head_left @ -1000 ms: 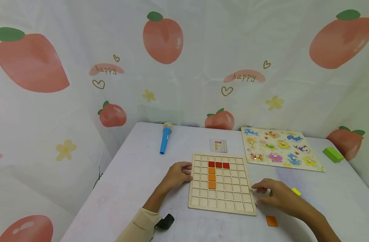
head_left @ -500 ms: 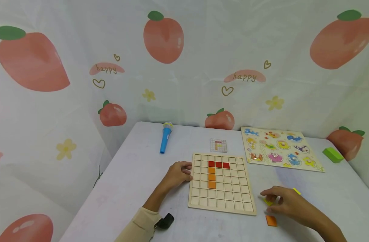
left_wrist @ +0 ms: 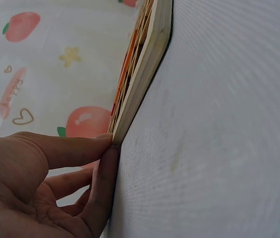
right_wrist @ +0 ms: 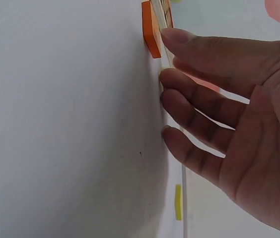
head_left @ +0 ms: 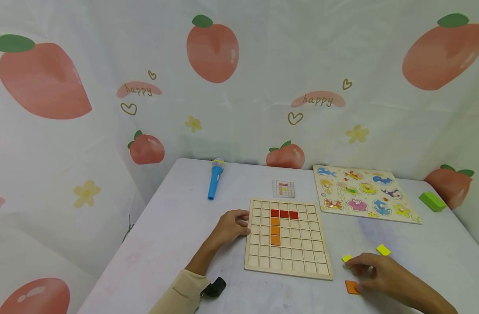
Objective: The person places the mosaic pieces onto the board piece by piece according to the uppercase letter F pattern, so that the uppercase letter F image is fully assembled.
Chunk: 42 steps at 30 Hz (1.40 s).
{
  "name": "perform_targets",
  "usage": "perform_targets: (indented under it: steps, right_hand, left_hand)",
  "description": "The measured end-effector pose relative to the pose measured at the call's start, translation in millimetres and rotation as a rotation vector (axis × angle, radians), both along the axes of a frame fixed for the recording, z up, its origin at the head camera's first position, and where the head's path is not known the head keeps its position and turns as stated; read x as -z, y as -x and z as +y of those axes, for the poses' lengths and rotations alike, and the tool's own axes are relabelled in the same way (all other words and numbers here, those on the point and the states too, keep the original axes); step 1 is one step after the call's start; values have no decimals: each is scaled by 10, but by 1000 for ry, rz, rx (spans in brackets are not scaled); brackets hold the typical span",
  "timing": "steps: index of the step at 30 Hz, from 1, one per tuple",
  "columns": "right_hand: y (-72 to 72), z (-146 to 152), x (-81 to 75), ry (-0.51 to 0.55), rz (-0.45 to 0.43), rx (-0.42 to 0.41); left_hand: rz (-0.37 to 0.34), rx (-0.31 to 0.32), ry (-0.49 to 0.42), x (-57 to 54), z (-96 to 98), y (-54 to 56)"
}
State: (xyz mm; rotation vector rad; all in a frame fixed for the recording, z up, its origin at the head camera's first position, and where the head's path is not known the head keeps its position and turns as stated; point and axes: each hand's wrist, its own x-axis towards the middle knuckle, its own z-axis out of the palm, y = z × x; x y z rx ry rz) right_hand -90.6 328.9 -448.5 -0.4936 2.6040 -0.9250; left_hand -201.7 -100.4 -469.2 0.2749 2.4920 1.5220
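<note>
In the head view my left hand (head_left: 230, 227) holds the left edge of a wooden grid board (head_left: 302, 254). Its thumb and a finger meet that edge in the left wrist view. Set in the board are several square tiles: a row of red tiles (head_left: 284, 214) with a column of orange tiles (head_left: 275, 230) below its left end. To the board's right is my right hand (head_left: 384, 277), its fingers loosely bent. Its thumb is at a loose orange tile (head_left: 351, 287), and a fingertip is at a yellow tile (head_left: 347, 258). Behind that hand lies another yellow tile (head_left: 383, 250).
A small card with a coloured grid pattern (head_left: 283, 189) lies behind the board. A blue toy microphone (head_left: 214, 181) is at the back left. A sea-animal puzzle board (head_left: 366, 192) and a green block (head_left: 432, 201) lie at the back right of the white-covered table (head_left: 164, 231).
My right hand has moved back from the board's right edge, down and right to the loose tiles. A yellow tile it hid now shows. The left hand and board stay put.
</note>
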Motion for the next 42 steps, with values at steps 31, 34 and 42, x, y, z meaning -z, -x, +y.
perform_targets:
  steps: [31, 34, 42]
  right_hand:
    - [-66, -65, 55, 21, -56, -105]
    - [-77, -78, 50, 4, -75, -87]
    - [-64, -85, 51, -7, -48, -100]
  left_hand:
    - [14, 3, 9, -4, 7, -8]
    - [14, 5, 6, -3, 7, -11]
    - [12, 4, 5, 18, 6, 0]
